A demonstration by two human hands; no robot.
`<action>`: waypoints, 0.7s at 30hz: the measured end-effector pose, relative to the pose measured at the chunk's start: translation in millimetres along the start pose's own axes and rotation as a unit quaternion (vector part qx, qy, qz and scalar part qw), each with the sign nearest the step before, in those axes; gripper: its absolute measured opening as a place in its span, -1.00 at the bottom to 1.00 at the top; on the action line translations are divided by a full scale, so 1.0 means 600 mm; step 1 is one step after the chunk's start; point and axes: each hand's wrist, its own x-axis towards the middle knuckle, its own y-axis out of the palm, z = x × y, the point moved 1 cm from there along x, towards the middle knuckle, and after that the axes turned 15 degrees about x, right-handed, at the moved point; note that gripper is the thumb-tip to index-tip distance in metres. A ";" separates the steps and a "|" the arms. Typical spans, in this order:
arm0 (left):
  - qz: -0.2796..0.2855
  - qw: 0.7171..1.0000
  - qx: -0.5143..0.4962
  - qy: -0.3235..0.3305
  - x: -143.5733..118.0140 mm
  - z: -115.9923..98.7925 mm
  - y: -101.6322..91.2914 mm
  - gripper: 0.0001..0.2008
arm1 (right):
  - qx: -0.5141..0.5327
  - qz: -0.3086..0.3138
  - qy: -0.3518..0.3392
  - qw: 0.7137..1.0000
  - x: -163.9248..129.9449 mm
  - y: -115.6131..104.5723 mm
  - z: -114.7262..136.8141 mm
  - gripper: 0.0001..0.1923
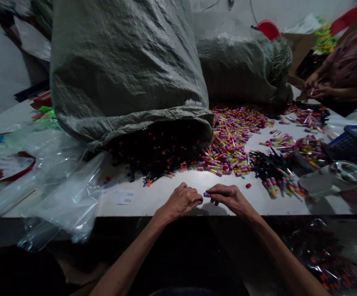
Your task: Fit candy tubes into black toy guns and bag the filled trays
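A: Where's the tube (207,195)?
B: At the table's (153,203) near edge, pinched between the right hand's (229,197) thumb and fingers.
A: And the left hand (183,199)?
B: Just beside it, fingers curled on a dark piece (201,200), too small to make out.
A: What lies about them?
B: A red bit (248,186) near the right hand, then black sticks (267,160) with bright ends. Paper slips (124,197) lie left of the left hand.
A: Farther out?
B: A heap (230,139) of bright tubes beyond the hands, beside a grey sack (125,61), its mouth open over dark pieces. Clear bags (70,197) lie far left; a jar (335,179) lies tilted at right.
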 end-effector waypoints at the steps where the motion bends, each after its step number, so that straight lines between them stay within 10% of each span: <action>1: 0.000 1.000 0.000 0.000 0.002 0.001 -0.002 -0.83 | 0.006 -0.002 0.001 1.000 0.000 0.000 0.000 -0.71; 15: -0.025 0.999 -0.026 -0.009 0.015 -0.016 0.005 -0.85 | -0.126 0.015 -0.037 0.991 -0.015 0.003 -0.006 -0.74; 21: -0.155 0.978 0.059 -0.128 0.041 0.035 -0.028 -0.64 | -0.196 -0.274 -0.061 0.940 -0.083 -0.159 0.005 -0.68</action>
